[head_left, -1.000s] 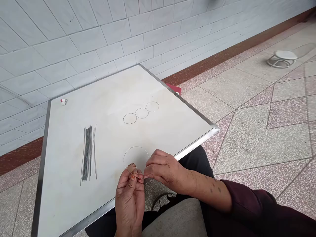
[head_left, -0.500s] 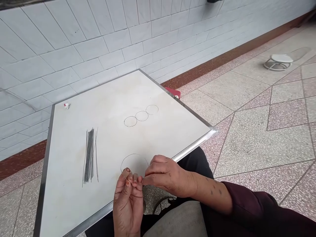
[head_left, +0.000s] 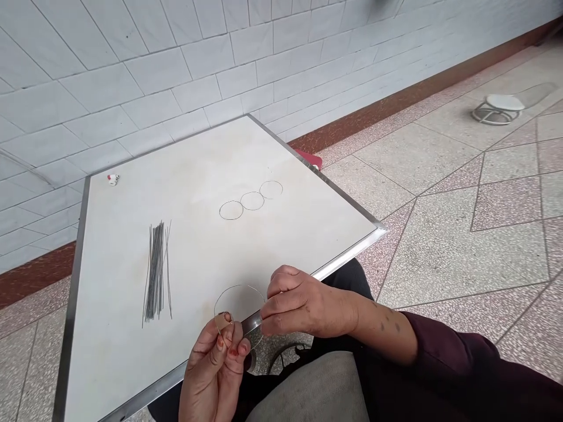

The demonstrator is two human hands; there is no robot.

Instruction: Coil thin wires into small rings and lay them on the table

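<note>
No writing, labels, brands, numbers or signs could be read anywhere in view.

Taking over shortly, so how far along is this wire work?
Done: three thin wire rings lie in a row on the white board. In hand: a fourth wire ring, held between the left hand and right hand. Left: a bundle of straight wires lying unbent on the board.
</note>
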